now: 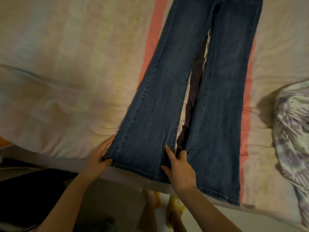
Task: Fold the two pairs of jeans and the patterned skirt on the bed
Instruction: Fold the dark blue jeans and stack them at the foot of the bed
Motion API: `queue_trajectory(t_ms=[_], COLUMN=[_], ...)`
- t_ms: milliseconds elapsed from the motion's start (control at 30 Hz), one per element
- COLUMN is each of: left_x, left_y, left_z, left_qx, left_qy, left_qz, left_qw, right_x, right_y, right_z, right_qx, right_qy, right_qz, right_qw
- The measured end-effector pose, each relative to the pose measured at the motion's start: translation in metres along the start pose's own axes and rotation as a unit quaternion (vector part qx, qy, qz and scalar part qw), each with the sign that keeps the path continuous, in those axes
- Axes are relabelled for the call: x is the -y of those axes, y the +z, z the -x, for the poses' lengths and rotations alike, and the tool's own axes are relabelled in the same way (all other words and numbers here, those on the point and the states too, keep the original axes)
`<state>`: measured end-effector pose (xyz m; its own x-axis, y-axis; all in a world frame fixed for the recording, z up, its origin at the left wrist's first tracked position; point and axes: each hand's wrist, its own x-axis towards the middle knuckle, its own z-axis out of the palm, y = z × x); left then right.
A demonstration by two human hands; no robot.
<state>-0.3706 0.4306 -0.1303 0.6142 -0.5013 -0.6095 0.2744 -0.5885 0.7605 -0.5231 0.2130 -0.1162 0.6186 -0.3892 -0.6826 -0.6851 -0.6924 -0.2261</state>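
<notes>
Illumination: dim, warm yellow cast, brightest on the bed (66, 67) at centre-left. Lower-left corner falls to near black. Soft shadows lie beside the jeans (192, 81) legs. Image is soft and grainy; wide-angle lens bows the bed edge

Head view, looking steeply down, close over bed (66, 72) edge

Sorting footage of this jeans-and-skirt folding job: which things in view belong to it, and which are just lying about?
Belong to the job:
blue jeans, flat on the bed
patterned fabric at the right edge, possibly the skirt
left hand
right hand

Just there:
bedcover
yellow slippers
</notes>
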Motion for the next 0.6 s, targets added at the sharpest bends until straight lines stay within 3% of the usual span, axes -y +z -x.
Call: queue_trajectory(t_ms=[167, 333, 467, 600], left_x=[-0.014, -0.031, -0.037, -0.034], left_y=[0.0, 0.0, 0.007, 0.015], left_z=[-0.005, -0.036, -0.051, -0.04], left_qx=[-0.11, -0.101, -0.075, -0.092], left_qy=[0.016, 0.014, 0.028, 0.026], left_qz=[0.012, 0.03, 0.07, 0.069], left_qw=[0.994, 0.994, 0.994, 0.993], right_x=[0.004, 0.044, 0.084, 0.122], right_y=[-0.021, -0.063, -0.101, -0.108], right_z=[-0.015, -0.074, -0.118, -0.138], right_qx=[-0.135, -0.165, -0.135, -0.09], right_qy=[-0.071, -0.113, -0.104, -0.085], right_qz=[-0.097, -0.148, -0.158, -0.063], right_qw=[0.984, 0.969, 0.973, 0.99])
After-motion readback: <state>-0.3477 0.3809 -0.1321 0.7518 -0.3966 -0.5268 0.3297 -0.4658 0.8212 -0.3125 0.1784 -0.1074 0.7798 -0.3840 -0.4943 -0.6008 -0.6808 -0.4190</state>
